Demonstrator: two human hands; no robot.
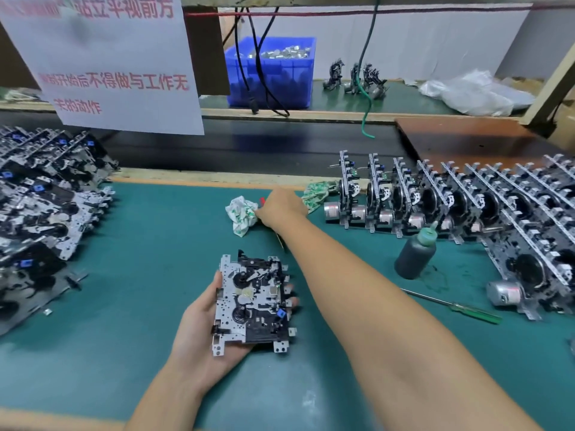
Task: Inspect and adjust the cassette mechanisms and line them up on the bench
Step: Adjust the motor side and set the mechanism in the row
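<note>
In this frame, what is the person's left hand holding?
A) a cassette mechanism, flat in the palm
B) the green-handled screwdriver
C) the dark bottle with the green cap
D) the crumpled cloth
A: the left hand cradles a cassette mechanism above the green mat, while the screwdriver and the bottle lie untouched on the bench and the right hand reaches to the cloth.
</note>
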